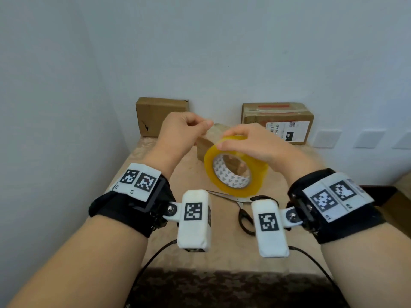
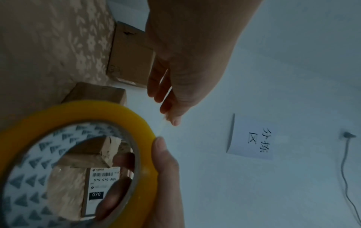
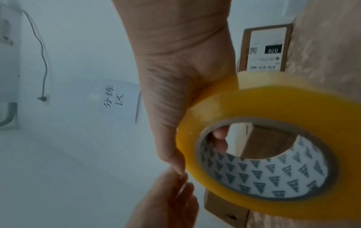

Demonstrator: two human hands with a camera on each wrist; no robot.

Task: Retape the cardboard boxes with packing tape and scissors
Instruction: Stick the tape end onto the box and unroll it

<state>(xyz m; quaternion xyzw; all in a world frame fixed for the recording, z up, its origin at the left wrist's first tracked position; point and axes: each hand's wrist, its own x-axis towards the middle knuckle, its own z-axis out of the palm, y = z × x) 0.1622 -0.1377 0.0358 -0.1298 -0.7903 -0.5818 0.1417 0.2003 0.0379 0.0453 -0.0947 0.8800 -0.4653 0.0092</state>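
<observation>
A yellow packing tape roll is held up over the table by my right hand, thumb on its outer rim and fingers through the core. My left hand pinches a short clear strip of tape just off the roll's top. Black-handled scissors lie on the table below the roll, partly hidden by the wrist cameras. A small cardboard box sits right behind the hands. Two larger boxes stand against the wall, a plain one on the left and a labelled one on the right.
The table carries a beige patterned cloth and fits into a corner, with walls behind and to the left. A paper note and a hanging cable are on the back wall. The table's front edge is near my forearms.
</observation>
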